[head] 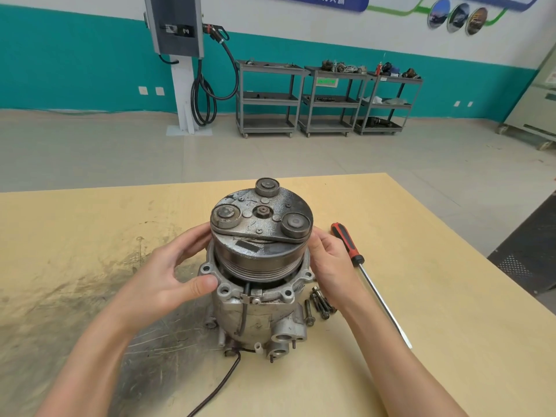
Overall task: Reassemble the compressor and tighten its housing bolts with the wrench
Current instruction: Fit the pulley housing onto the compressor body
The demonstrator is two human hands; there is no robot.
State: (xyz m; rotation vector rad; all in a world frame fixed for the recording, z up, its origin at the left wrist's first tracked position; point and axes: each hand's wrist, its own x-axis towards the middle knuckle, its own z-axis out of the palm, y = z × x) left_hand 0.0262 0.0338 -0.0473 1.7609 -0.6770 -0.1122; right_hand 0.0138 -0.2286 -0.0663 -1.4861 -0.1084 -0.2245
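Now both hands, left (168, 278) and right (331, 266), cup the grey cast-metal compressor's (258, 308) pulley head (260, 236): heavy, rigid, greasy; we grip low at its flange.

Two bare forearms and hands of a person, seen from above by the head-worn camera. Left hand (164, 276): no glove, no ring, no wristband; thumb broad, with a short trimmed nail visible at its tip; fingers slender. Right hand (332, 266): likewise ungloved and without jewellery or a watch; back of the hand and knuckles in view, fingertips hidden. Both forearms bare along their whole visible length, from wrist to the near edge of the view; no sleeve, cuff or strap reaches into the picture. No markings, bandages or tattoos can be made out on either arm
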